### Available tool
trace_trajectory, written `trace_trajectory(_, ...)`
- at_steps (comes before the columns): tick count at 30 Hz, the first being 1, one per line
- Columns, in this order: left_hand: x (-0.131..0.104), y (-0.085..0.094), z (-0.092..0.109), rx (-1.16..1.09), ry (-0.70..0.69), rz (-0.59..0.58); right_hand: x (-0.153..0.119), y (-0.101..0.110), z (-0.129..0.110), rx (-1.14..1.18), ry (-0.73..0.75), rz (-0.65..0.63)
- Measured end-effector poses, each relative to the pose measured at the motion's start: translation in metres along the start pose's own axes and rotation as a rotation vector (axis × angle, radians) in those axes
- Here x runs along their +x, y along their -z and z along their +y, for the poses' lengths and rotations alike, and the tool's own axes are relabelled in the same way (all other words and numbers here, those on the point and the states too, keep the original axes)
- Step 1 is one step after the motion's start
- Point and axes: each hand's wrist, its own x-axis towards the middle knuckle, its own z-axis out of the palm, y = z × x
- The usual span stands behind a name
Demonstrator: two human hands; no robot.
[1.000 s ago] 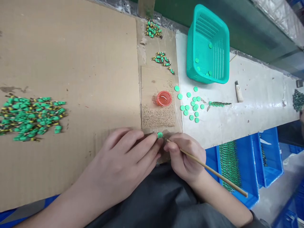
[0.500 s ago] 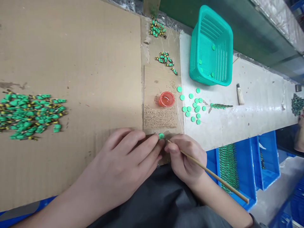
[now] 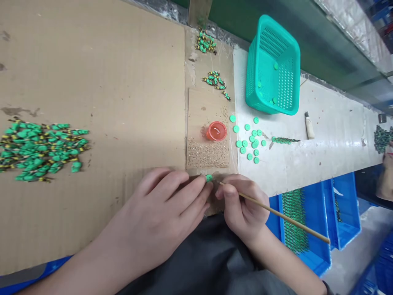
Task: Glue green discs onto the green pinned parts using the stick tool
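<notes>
My left hand (image 3: 168,209) rests at the near edge of the cardboard, its fingers bent together at a green button (image 3: 209,178) that shows at the fingertips. Whatever else lies under those fingers is hidden. My right hand (image 3: 244,203) pinches a thin wooden stick (image 3: 285,219) close to its tip, a short way right of the button. The stick slants back over my right wrist. Just beyond both hands lies a small cardboard piece (image 3: 195,106) dotted with tiny specks. On it stands a small red cup (image 3: 209,133) with clear liquid inside.
Loose green buttons (image 3: 254,144) lie right of the cup, near a turquoise basket (image 3: 251,96). Many green-and-yellow pieces (image 3: 39,147) are piled at left, with smaller groups (image 3: 214,79) at the back. Blue bins (image 3: 319,229) stand below right; another person's hand (image 3: 386,176) is at far right.
My right hand has drawn slightly right, taking the stick's tip farther from the button. The left hand stays at the button. The whole view has shifted slightly.
</notes>
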Motion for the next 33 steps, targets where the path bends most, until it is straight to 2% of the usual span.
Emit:
trace_trajectory(6,0.003,0.001,0.0,0.018,0.011,0.006,0.007,-0.001,0.002,0.183,-0.047,0.135)
trace_trajectory(11,0.006,0.001,0.0,0.048,0.012,0.034,0.051,0.009,0.005,0.024,0.019,0.205)
trace_trajectory(15,0.008,0.004,0.0,0.033,0.024,0.027,0.093,0.01,0.012,-0.143,0.075,0.107)
trace_trajectory(18,0.01,0.006,0.0,0.025,0.03,0.014,0.111,0.004,0.019,-0.169,0.1,0.022)
trace_trajectory(25,0.012,0.007,-0.002,0.039,0.003,0.034,0.113,-0.004,0.028,-0.166,0.107,-0.006)
trace_trajectory(33,0.01,0.007,0.002,-0.004,0.039,0.031,0.112,-0.002,0.023,-0.179,0.125,0.023)
